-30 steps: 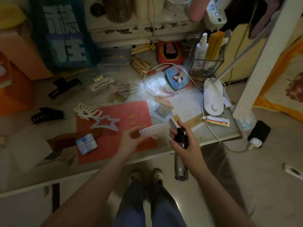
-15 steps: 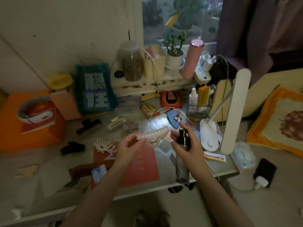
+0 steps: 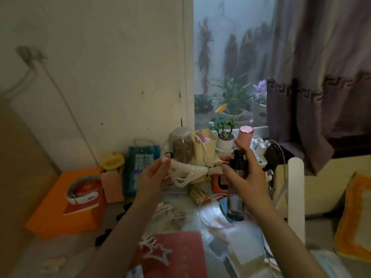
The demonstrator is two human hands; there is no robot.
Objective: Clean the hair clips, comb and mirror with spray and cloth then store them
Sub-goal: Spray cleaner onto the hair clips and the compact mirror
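Hands (image 3: pixel 154 175) before cluttered, perhaps glass-topped, desk (image 3: pixel 236 249)

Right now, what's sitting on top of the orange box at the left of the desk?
On the orange box lies a red booklet with a white and red ring-shaped band on it. The booklet hides the lid beneath it, and what the band is cannot be told.

— What's up in the air?
— A white, pearl-studded hair clip (image 3: pixel 187 173) lying sideways, and a dark spray bottle (image 3: pixel 236 189) upright, its nozzle toward the clip.
— Others?
— A star clip (image 3: pixel 160 252) on the bench (image 3: pixel 80 247).
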